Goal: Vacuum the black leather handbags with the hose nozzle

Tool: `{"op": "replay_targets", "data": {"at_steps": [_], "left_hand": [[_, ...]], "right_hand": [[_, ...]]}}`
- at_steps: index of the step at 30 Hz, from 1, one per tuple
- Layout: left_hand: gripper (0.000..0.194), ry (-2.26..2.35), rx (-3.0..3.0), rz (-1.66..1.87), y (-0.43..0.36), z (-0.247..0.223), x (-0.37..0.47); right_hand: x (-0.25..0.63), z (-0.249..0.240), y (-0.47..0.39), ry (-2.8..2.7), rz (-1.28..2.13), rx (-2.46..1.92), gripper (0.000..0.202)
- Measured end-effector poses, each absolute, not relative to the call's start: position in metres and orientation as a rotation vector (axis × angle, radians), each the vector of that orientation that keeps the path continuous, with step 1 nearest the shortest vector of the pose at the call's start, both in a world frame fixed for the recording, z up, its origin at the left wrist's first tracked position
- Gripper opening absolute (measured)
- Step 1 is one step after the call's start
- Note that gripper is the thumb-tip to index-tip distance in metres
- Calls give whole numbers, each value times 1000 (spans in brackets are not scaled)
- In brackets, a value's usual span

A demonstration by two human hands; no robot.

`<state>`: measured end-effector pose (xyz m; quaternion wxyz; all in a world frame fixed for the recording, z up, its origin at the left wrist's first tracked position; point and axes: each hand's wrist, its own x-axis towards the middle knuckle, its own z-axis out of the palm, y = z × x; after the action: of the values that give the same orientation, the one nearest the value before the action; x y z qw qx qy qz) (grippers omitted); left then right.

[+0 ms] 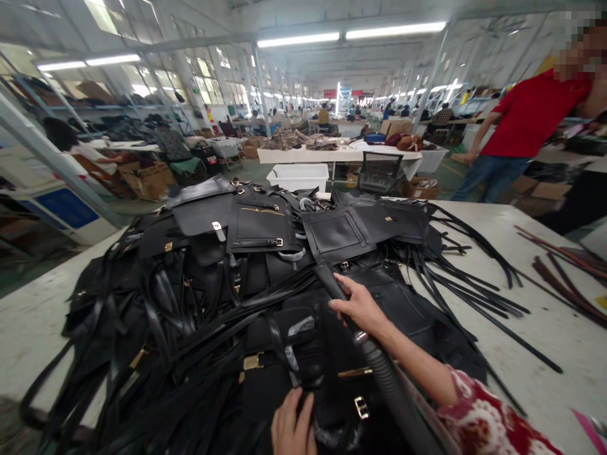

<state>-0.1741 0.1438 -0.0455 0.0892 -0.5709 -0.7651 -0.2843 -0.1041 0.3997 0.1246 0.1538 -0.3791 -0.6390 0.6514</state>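
My right hand (359,308) is wrapped round the dark nozzle of a ribbed black hose (386,373), much like a vacuum cleaner's. The nozzle tip points away from me over the pile of black bags. Below it, my left hand (294,424) lies with fingers stretched on a black bag (265,373) at the bottom of the view. This bag has a gold clasp (253,361), a gold buckle (361,407) and a zip, with clear plastic wrap (301,326) on its handle. Part of the left hand is cut off by the frame edge.
A heap of black bags (199,221) with long straps (484,291) covers much of the pale table (526,316). Brown straps (564,284) lie at the right. Beyond stand a white bin (298,177), a chair (379,172) and a person in a red shirt (535,114).
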Motion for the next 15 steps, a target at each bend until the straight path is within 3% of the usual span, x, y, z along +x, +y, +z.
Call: {"op": "replay_targets", "data": {"at_steps": [8,15], "left_hand": [[47,-2466,-1909,-707,142,-23,-201],[53,-2793,-1973,-1025,141,-14,-213]], "right_hand": [[12,122,336,-1844,2206,-1186,71],[37,99,284,-2064,2072,-1209,75]]}}
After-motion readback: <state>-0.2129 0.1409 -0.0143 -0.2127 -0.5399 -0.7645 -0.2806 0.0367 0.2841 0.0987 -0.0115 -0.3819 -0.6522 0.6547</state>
